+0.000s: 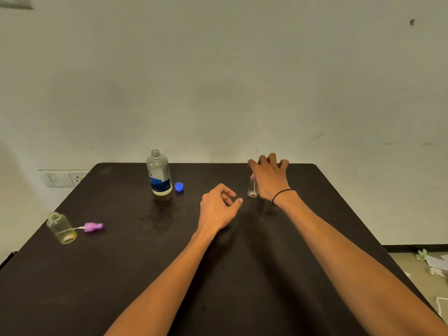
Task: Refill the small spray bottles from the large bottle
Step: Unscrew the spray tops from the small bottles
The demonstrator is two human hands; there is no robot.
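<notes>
The large clear bottle (158,174) with a blue-and-white label stands uncapped at the back of the dark table (145,275), a little yellowish liquid at its bottom. Its blue cap (179,187) lies just to its right. At the left, a small bottle (61,228) stands uncapped, and its pink spray head (93,227) lies beside it. A second small clear bottle (252,187) with a pinkish top stands upright right of centre. My right hand (269,179) hovers right beside it, fingers spread, partly hiding it. My left hand (219,207) hangs over mid-table, fingers loosely curled, holding nothing.
A pale wall rises directly behind the table's far edge, with a socket plate (60,179) low at the left. Scraps of paper (434,263) lie on the floor to the right of the table. A faint wet patch (162,214) shows in front of the large bottle.
</notes>
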